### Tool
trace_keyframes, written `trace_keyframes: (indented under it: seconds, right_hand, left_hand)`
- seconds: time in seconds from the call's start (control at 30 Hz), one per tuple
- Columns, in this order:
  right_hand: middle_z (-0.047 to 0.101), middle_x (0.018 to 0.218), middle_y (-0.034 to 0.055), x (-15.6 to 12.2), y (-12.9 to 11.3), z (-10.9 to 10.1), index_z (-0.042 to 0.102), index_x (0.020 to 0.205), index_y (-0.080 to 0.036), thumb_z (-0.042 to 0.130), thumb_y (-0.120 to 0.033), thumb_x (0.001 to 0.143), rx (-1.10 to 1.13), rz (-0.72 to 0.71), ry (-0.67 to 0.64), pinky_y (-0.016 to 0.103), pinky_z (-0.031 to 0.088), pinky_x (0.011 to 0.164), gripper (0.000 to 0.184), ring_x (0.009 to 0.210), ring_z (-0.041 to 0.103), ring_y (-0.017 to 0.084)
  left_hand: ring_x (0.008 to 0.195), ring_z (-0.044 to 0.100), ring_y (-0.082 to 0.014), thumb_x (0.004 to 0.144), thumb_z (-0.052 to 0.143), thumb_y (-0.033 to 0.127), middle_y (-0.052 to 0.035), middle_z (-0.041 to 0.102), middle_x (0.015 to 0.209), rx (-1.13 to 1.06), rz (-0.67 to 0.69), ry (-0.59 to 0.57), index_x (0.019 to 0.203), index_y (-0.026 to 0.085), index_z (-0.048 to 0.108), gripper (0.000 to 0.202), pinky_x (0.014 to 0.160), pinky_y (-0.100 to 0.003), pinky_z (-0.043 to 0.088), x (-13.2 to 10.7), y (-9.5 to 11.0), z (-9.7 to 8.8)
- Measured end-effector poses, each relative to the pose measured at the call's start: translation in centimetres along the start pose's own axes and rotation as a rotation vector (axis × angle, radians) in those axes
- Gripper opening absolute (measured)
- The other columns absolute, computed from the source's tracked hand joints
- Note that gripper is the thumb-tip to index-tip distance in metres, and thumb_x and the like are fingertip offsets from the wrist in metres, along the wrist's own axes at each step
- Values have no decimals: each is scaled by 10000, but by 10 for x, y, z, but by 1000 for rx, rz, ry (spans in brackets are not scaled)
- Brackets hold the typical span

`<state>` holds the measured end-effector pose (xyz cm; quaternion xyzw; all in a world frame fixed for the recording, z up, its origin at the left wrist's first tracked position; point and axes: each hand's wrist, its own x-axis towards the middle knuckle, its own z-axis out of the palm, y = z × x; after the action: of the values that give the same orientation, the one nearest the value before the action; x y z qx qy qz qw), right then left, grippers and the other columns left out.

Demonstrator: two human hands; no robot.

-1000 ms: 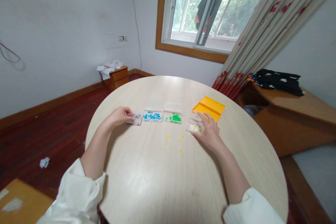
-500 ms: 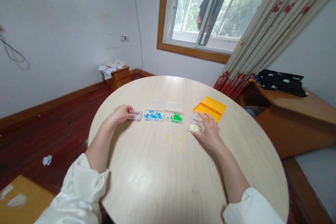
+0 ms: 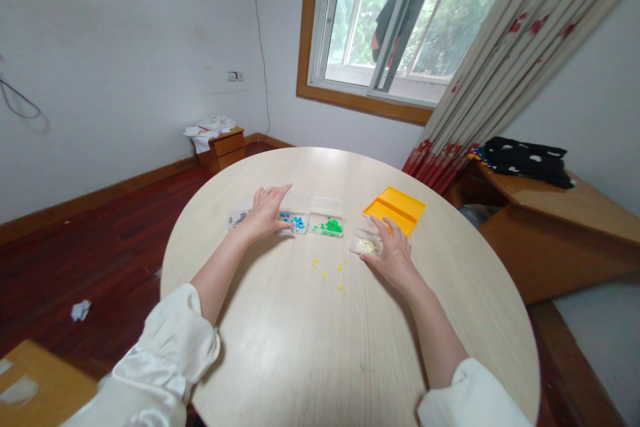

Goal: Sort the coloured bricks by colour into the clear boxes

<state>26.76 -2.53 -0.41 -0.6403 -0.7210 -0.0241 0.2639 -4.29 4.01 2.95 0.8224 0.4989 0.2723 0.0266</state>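
Note:
My left hand (image 3: 267, 213) hovers with thumb and fingers apart over a clear plastic box of blue pieces (image 3: 299, 223), hiding its left part; whether it touches the box I cannot tell. Left of it lies a clear box of greyish-purple pieces (image 3: 237, 219), partly covered by the hand. A clear box of green pieces (image 3: 331, 225) stands open beside the blue one. My right hand (image 3: 395, 250) grips a small clear plastic box of cream-white pieces (image 3: 366, 246), thumb on the near side and fingers on the far side. Several tiny yellow pieces (image 3: 323, 275) lie loose on the table.
An open yellow case (image 3: 403, 203) lies behind my right hand on the round wooden table (image 3: 310, 347). A desk with dark folded cloth (image 3: 525, 160) stands at the right. A small cabinet (image 3: 227, 147) sits in the corner, and a curtained window is behind.
My left hand has moved right from the greyish-purple box to the blue one, and its fingers have spread. My right hand stays at the cream-white box. The view has shifted slightly.

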Motion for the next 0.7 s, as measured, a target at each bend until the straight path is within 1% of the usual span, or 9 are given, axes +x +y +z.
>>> trace_keyframes:
  seconds: [0.07,0.17,0.27,0.33,0.43,0.7]
  right_hand:
    - [354,1372,125,0,0,0,334,1355,-286,667,-300,675,-1,1,-4,509,332,972,758,1244,369,333]
    - [347,1376,124,0,1,1,332,1358,-284,665,-301,676,4,0,-4,510,326,974,759,1245,365,334]
    - [348,1373,120,0,1,1,332,1355,-291,655,-307,679,9,1,-5,514,319,976,750,1245,365,333]
    - [350,1371,117,0,1,1,330,1354,-298,648,-315,683,12,0,-5,516,318,975,743,1243,367,333]
    - [353,1370,120,0,1,1,333,1353,-295,649,-319,681,13,3,-9,519,319,975,743,1242,367,335]
    - [339,1378,113,0,2,4,319,1359,-300,638,-325,686,17,-8,6,513,328,968,745,1251,356,335]
  left_hand:
    - [1205,410,-293,632,762,345,-135,491,1279,6,46,-22,1300,178,426,767,1081,-479,182,-3,1,2]
    - [1097,487,-261,672,734,324,-107,565,1153,-29,94,-41,1169,181,549,549,1022,-430,301,-9,1,0]
    - [978,549,-226,727,679,273,-85,608,1034,-122,117,-144,993,183,646,283,904,-359,411,-14,1,-1]
    - [941,568,-215,750,640,240,-80,618,1007,-153,115,-209,908,189,680,170,865,-338,433,-15,1,-1]
    - [926,579,-213,769,588,201,-80,629,1002,-152,100,-241,865,195,702,149,857,-341,440,-16,1,1]
    - [916,580,-213,767,550,180,-88,636,977,-162,49,-208,788,185,707,159,858,-343,449,-12,-1,10]
